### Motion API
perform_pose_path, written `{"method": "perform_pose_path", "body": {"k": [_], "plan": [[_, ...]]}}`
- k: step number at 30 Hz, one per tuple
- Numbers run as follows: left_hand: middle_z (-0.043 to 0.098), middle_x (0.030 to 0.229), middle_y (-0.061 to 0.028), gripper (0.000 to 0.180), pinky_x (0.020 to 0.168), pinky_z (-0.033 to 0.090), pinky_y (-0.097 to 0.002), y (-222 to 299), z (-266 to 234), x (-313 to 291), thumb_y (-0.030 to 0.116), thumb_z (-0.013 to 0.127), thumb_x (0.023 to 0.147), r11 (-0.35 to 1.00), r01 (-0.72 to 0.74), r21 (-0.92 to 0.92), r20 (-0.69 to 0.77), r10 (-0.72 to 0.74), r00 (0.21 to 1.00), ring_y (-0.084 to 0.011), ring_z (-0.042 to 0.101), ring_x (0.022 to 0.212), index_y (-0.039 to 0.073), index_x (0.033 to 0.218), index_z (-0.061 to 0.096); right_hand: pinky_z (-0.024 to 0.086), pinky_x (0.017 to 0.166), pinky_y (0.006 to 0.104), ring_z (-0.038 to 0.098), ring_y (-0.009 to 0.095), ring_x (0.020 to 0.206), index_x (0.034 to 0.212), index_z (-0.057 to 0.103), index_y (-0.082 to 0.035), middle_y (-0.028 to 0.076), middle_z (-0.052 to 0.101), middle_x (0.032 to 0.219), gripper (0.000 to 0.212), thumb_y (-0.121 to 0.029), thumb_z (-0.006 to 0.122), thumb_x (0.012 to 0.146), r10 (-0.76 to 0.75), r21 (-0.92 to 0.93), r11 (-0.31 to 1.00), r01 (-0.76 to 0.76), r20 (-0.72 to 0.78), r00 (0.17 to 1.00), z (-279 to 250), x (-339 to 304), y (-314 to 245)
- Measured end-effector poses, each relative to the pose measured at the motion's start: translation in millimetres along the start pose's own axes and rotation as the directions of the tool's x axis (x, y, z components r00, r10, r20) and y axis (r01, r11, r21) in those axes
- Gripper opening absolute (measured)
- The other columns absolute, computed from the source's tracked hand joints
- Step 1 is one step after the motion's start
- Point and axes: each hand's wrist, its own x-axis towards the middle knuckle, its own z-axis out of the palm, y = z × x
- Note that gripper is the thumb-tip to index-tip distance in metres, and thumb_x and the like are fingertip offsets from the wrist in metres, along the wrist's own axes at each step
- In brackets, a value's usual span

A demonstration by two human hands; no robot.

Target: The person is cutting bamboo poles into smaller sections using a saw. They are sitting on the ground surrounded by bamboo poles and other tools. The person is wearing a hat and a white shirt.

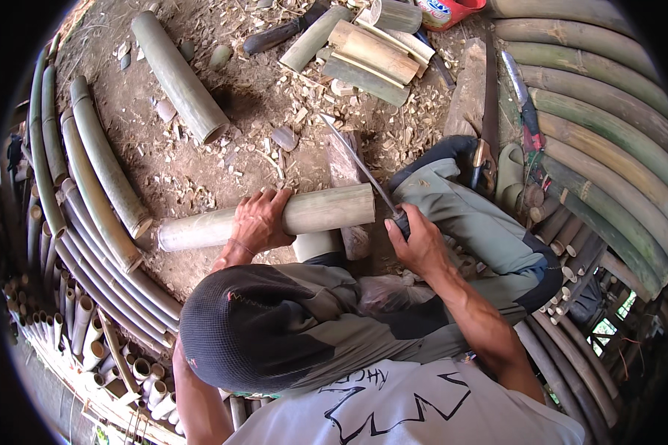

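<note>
A pale bamboo section (pixel 326 211) lies crosswise in front of me, its right end over a wooden block (pixel 345 159). My left hand (pixel 260 221) is wrapped round the middle of this bamboo from above. In my right hand (pixel 417 241) is a knife (pixel 358 159), gripped by its dark handle beside the right end of the bamboo. Its long narrow blade slants up and to the left, and passes close by the bamboo's right end; whether they touch I cannot tell.
Another bamboo section (pixel 178 78) lies farther off on the chip-strewn dirt. Split bamboo pieces (pixel 375 55) are heaped at the far side near a dark-handled tool (pixel 286 30) and a red container (pixel 449 11). A saw (pixel 490 111) and bamboo poles (pixel 594 119) lie on the right.
</note>
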Motion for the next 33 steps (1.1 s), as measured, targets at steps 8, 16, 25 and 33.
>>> {"method": "perform_pose_path", "body": {"k": [8,16,25,33], "plan": [[0.065,0.107,-0.0096,0.075,0.092,0.05,-0.0473,1,-2,-5,0.032,0.086,0.055,1.0,0.013,-0.016,-0.031,-0.014,0.999,-0.0333,0.065,0.103,0.016,0.123,0.058,0.054,0.064,0.0486,0.066,0.045,0.074,0.116,0.055,0.001,0.025,0.066,0.086,0.035,-0.024,0.067,0.094,-0.016,-0.034,0.999,0.018,0.048,0.999,17,13,17],[0.063,0.108,-0.0087,0.072,0.09,0.047,-0.0467,5,16,-15,0.028,0.083,0.059,0.998,-0.007,0.055,-0.209,0.019,0.978,-0.0298,0.063,0.102,0.013,0.124,0.056,0.054,0.066,0.0447,0.067,0.045,0.074,0.117,0.054,0.002,0.025,0.067,0.087,0.034,-0.021,0.066,0.095,-0.231,0.131,0.957,0.258,-0.194,0.953,4,7,-20],[0.063,0.109,-0.008,0.067,0.094,0.044,-0.0448,14,29,-17,0.021,0.078,0.063,0.99,-0.01,0.138,-0.409,0.066,0.91,-0.028,0.06,0.1,0.01,0.125,0.057,0.054,0.063,0.0485,0.068,0.043,0.077,0.114,0.055,-0.001,0.025,0.067,0.088,0.036,-0.029,0.065,0.095,-0.142,0.105,0.983,0.154,-0.117,0.983,1,13,-16],[0.064,0.116,-0.0099,0.066,0.098,0.043,-0.0467,14,46,-22,0.026,0.079,0.066,0.976,0.035,0.217,-0.524,0.086,0.847,-0.0289,0.061,0.109,0.01,0.127,0.059,0.053,0.065,0.0516,0.067,0.045,0.074,0.11,0.056,-0.001,0.022,0.068,0.087,0.032,-0.026,0.067,0.094,-0.016,-0.073,0.997,0.022,0.089,0.996,8,29,15]]}}
